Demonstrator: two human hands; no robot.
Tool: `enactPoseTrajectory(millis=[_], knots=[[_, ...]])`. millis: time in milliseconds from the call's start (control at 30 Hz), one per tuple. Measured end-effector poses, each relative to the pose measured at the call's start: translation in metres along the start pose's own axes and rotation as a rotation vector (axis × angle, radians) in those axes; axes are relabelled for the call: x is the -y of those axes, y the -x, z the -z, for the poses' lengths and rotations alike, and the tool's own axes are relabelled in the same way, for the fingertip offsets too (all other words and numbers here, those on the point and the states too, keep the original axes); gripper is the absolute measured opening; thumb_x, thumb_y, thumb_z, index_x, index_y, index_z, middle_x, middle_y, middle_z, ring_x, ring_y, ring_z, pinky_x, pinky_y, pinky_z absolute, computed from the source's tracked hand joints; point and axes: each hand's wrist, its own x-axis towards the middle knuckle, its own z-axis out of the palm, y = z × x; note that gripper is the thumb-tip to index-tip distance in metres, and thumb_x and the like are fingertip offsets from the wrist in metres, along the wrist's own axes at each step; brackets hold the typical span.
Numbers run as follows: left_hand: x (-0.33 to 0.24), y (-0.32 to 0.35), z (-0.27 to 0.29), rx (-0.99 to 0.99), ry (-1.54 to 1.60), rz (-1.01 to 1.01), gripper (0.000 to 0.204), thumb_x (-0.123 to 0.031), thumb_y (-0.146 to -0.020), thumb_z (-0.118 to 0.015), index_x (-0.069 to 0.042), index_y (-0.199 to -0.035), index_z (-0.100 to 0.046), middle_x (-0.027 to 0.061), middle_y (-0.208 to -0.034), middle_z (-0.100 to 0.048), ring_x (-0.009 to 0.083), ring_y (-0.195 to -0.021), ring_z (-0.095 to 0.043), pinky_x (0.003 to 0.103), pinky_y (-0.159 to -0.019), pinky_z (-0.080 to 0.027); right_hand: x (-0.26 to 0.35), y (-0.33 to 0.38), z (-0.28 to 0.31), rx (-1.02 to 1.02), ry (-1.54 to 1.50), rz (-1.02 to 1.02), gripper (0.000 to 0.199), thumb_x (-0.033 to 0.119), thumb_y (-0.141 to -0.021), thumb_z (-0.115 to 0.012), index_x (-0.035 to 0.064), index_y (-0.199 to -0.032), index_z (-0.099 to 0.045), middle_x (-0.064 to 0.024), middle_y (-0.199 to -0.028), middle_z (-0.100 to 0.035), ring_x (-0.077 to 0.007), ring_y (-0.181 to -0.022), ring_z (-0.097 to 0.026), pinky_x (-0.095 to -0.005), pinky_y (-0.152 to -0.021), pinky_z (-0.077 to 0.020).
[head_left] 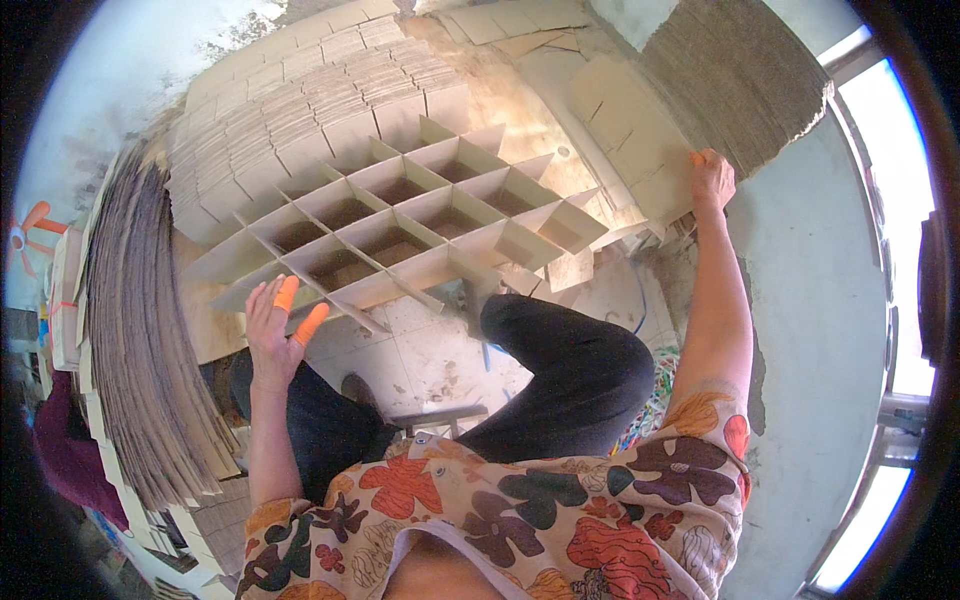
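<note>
A cardboard divider grid (395, 222), made of slotted strips crossed into open square cells, lies in front of me. At its near left corner is my left hand (275, 330), fingers apart and nothing in it, with orange finger covers on the thumb and one finger. Far out to the right, my right hand (712, 182) is closed at the edge of a pile of flat slotted cardboard strips (630, 130). One orange fingertip shows there; the other fingers are partly hidden.
Stacked slotted strips (310, 100) stand in rows behind the grid. Tall piles of cardboard rise at the left (150, 330) and far right (740, 80), by the wall. An orange-bladed fan (30, 235) is at far left. My knees are below the near edge.
</note>
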Motion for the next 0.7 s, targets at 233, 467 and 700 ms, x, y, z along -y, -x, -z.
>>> enactPoseTrajectory(millis=[233, 467, 700], knots=[[0.003, 0.001, 0.007, -0.040, -0.004, 0.003, 0.053, -0.024, -0.068, -0.080, 0.000, -0.111, -0.060, 0.0163, -0.112, -0.063, 0.0310, -0.101, -0.060, 0.042, -0.090, -0.043, 0.010, -0.014, 0.030, -0.303, -0.210, 0.001, 0.029, 0.034, -0.085, -0.062, 0.0078, -0.098, -0.063, -0.0163, -0.086, -0.067, -0.0339, -0.080, -0.063, -0.0417, -0.072, -0.0482], [0.012, 0.027, 0.035, -0.045, -0.026, 0.183, 0.049, -0.018, -0.069, -0.081, -0.001, -0.110, -0.061, 0.0155, -0.104, -0.065, 0.0324, -0.094, -0.061, 0.039, -0.083, -0.046, 0.118, 0.032, 0.130, 0.263, -1.004, -0.026, 0.026, 0.013, -0.084, -0.066, 0.0013, -0.107, -0.058, -0.0054, -0.088, -0.067, -0.0163, -0.072, -0.062, -0.0305, -0.062, -0.0509], [0.025, 0.043, 0.051, -0.113, -0.069, 0.263, 0.039, -0.017, -0.069, -0.081, -0.001, -0.102, -0.065, 0.0141, -0.100, -0.067, 0.0301, -0.093, -0.062, 0.037, -0.079, -0.049, 0.230, 0.167, 0.176, 0.793, -1.560, 0.421, 0.038, 0.003, -0.090, -0.052, -0.0092, -0.126, -0.049, -0.0192, -0.128, -0.053, -0.0257, -0.109, -0.059, -0.0351, -0.091, -0.0513]])
